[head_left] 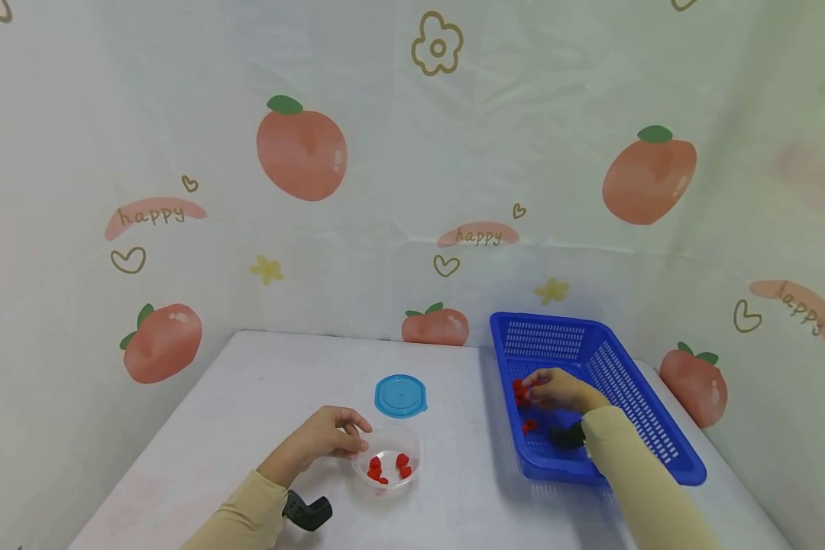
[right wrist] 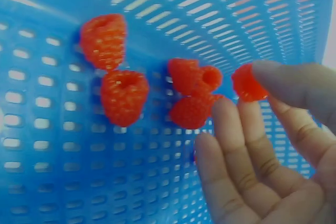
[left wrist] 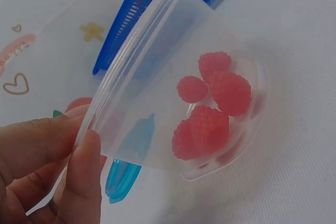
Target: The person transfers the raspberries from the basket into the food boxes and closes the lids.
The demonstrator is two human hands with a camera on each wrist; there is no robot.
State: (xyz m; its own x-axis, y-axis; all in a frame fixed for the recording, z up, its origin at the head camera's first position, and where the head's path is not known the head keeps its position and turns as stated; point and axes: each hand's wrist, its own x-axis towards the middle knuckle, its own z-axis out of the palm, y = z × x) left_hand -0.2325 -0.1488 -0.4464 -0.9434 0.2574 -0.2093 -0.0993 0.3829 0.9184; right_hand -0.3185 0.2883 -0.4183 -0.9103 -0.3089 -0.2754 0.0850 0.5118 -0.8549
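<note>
My left hand pinches the rim of a clear plastic tub between thumb and fingers. Several red raspberries lie in the bottom of this tub. Over on the right, my right hand reaches inside a blue slotted basket. In the right wrist view, its thumb and a finger pinch one raspberry, while the other fingers are spread. More raspberries lie on the basket floor, some close to the fingertips.
A blue round lid lies on the white tabletop, just behind the tub. Black wrist devices sit under both forearms. Behind the table hangs a white curtain printed with fruit. The basket's raised sides surround the right hand.
</note>
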